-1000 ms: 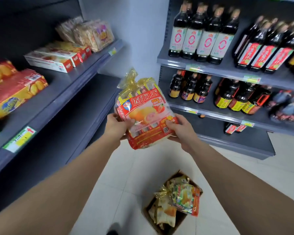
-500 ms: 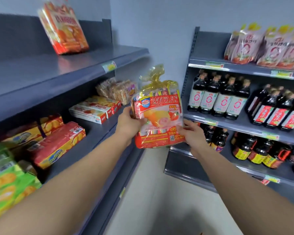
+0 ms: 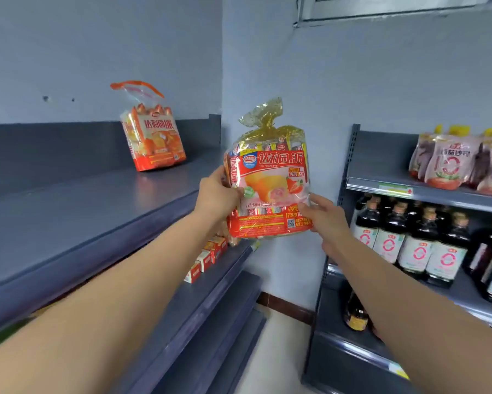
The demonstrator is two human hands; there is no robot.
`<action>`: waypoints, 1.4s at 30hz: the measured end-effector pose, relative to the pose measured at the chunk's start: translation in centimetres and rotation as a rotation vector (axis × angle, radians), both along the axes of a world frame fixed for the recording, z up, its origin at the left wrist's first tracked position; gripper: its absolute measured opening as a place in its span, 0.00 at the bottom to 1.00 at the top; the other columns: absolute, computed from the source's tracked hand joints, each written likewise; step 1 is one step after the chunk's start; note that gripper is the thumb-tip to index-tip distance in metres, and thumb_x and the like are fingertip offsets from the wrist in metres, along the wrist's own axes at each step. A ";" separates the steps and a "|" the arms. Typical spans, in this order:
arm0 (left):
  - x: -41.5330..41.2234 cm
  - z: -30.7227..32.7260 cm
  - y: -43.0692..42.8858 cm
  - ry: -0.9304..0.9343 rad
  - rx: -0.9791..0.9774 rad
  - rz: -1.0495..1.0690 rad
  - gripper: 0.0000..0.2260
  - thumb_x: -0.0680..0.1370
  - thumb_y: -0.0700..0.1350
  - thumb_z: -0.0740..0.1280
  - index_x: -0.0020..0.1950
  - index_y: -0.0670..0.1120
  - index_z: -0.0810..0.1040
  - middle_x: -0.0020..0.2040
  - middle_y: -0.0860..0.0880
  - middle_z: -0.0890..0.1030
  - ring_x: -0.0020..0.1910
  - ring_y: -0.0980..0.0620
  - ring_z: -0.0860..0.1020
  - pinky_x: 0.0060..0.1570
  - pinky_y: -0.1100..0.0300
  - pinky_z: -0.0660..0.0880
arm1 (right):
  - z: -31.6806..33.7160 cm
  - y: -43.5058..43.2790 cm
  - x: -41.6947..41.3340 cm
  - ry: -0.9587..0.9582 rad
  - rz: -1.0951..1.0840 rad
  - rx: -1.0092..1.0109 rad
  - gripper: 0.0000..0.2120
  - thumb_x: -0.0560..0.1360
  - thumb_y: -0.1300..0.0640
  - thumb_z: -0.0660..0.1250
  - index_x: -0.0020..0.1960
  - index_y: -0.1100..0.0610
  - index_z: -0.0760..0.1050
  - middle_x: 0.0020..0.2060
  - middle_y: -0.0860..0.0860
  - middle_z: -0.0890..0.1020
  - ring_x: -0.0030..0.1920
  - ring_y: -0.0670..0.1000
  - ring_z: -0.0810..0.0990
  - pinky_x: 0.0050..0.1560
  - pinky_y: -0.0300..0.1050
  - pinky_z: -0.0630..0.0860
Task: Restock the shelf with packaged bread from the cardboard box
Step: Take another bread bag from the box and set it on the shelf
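The bread bag [image 3: 270, 189] now sits higher than half a second ago, level with the top shelf [image 3: 97, 200]. That shelf carries one orange bag [image 3: 153, 137] at the back; the held one is best set upright beside it, label outward. It is red and pink with a gold twisted top. The left hand [image 3: 217, 194] grips its left edge and the right hand [image 3: 324, 216] its lower right corner.
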State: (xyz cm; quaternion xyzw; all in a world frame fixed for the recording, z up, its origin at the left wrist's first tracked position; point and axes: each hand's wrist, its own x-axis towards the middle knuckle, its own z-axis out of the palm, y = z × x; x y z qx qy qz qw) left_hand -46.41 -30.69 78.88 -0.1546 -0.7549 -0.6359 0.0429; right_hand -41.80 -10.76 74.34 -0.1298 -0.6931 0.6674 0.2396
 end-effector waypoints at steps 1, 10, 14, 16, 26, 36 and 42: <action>-0.7 0.8 -0.1 0.017 0.010 0.015 0.15 0.78 0.39 0.66 0.64 0.49 0.72 0.57 0.49 0.81 0.52 0.49 0.81 0.52 0.46 0.80 | 0.9 0.0 -1.1 0.017 0.014 0.007 0.19 0.77 0.61 0.68 0.67 0.56 0.73 0.54 0.52 0.82 0.43 0.44 0.81 0.31 0.32 0.73; -7.6 7.1 -2.7 0.019 -0.019 0.166 0.20 0.77 0.37 0.68 0.67 0.47 0.71 0.59 0.46 0.80 0.54 0.46 0.80 0.50 0.48 0.79 | 6.7 -2.5 -11.3 0.093 0.147 0.079 0.16 0.78 0.61 0.67 0.65 0.57 0.75 0.53 0.53 0.83 0.46 0.48 0.82 0.43 0.42 0.79; -10.8 8.7 -4.7 0.017 -0.060 0.226 0.17 0.77 0.38 0.68 0.65 0.49 0.73 0.53 0.48 0.79 0.50 0.48 0.78 0.44 0.51 0.77 | 7.9 -4.3 -16.8 0.095 0.195 0.086 0.20 0.77 0.61 0.68 0.69 0.58 0.72 0.58 0.55 0.82 0.49 0.50 0.82 0.45 0.44 0.79; -12.3 9.2 -5.6 0.001 -0.055 0.241 0.18 0.78 0.38 0.68 0.67 0.49 0.72 0.55 0.48 0.79 0.50 0.48 0.77 0.48 0.47 0.77 | 8.3 -5.4 -19.1 0.091 0.219 0.086 0.21 0.77 0.61 0.68 0.70 0.58 0.72 0.58 0.55 0.81 0.49 0.50 0.82 0.42 0.42 0.78; -18.7 8.7 -8.1 -0.098 -0.037 0.381 0.23 0.78 0.39 0.67 0.71 0.54 0.67 0.59 0.47 0.79 0.56 0.43 0.79 0.55 0.40 0.76 | 8.3 -8.7 -29.1 0.028 0.408 0.117 0.20 0.78 0.62 0.67 0.69 0.59 0.71 0.50 0.52 0.81 0.49 0.51 0.80 0.49 0.46 0.76; -22.7 6.3 -6.0 -0.149 -0.008 0.624 0.25 0.76 0.41 0.70 0.71 0.55 0.67 0.57 0.48 0.80 0.54 0.43 0.81 0.50 0.36 0.78 | 7.3 -7.4 -37.1 -0.022 0.659 0.288 0.14 0.78 0.68 0.62 0.44 0.50 0.76 0.48 0.52 0.83 0.53 0.53 0.82 0.58 0.54 0.78; -24.4 4.5 -5.3 -0.181 0.137 0.694 0.33 0.74 0.39 0.71 0.75 0.56 0.63 0.59 0.49 0.80 0.52 0.47 0.81 0.48 0.40 0.80 | 6.0 -7.1 -40.0 -0.048 0.789 0.319 0.11 0.79 0.65 0.62 0.47 0.49 0.76 0.51 0.52 0.83 0.55 0.53 0.81 0.60 0.55 0.77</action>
